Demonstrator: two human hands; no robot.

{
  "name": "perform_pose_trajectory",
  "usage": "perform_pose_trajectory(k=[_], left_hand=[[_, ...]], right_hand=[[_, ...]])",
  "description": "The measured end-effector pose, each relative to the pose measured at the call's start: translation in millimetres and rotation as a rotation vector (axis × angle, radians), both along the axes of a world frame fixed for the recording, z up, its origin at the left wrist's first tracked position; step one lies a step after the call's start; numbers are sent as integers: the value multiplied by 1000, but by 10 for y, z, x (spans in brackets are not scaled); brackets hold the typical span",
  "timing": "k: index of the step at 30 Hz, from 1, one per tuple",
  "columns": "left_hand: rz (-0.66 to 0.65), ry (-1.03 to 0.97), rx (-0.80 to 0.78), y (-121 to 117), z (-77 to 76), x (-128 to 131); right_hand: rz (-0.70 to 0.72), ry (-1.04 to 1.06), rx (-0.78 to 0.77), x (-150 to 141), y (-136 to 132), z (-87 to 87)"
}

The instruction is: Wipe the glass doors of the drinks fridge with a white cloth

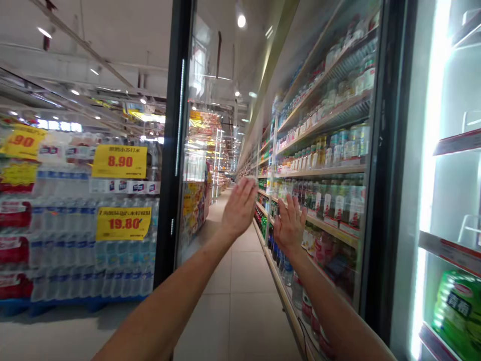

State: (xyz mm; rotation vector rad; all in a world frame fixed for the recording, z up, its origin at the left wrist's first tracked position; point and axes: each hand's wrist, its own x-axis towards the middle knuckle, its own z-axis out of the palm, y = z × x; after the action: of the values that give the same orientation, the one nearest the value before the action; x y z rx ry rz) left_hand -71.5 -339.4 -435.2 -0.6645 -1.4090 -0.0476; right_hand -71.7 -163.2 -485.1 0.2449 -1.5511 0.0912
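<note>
White cloth [253,178] held under flat left hand [240,206], right hand [290,224] splayed near clear glass [276,125].

We have two bare forearms [178,288], smooth in outline, each tapering to a narrow bare wrist [224,236], and two bare hands [239,206] with slim fingers [291,208], whose finer details are blurred.

The door frame [169,160] is black, the price sign [120,162] yellow with red figures, the bag [459,313] green, the pallet [90,305] blue.
</note>
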Motion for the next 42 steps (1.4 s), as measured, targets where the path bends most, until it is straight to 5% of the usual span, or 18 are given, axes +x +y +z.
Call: perform_pose_trajectory(k=[4,9,12,17,19,25,27,33,36,42], left_hand=[[66,41,-198,72,-210,26],[58,25,249,-534,8,-17],[25,25,364,-629,-29,-20],[64,8,-124,-218,-467,66],[83,9,-194,-199,-528,76],[77,-8,273,-793,-194,-2],[56,0,312,-818,-171,-4],[53,2,-196,-217,-682,111],[94,-16,-342,-213,-838,133],[78,-24,135,-823,-571,68]], right_hand=[[-2,-6,9,1,-6,2],[0,-14,2,-20,-1,-4],[7,-23,0,-33,4,-11],[21,-14,-2,-40,5,-15],[21,-12,1,-35,2,-14],[6,-13,-6,-28,-1,-16],[8,-19,-6,-34,1,-20],[-1,-5,-17,-25,-9,-14],[-3,-3,-14,-7,-17,-7],[-1,-7,-17,-25,-14,-13]])
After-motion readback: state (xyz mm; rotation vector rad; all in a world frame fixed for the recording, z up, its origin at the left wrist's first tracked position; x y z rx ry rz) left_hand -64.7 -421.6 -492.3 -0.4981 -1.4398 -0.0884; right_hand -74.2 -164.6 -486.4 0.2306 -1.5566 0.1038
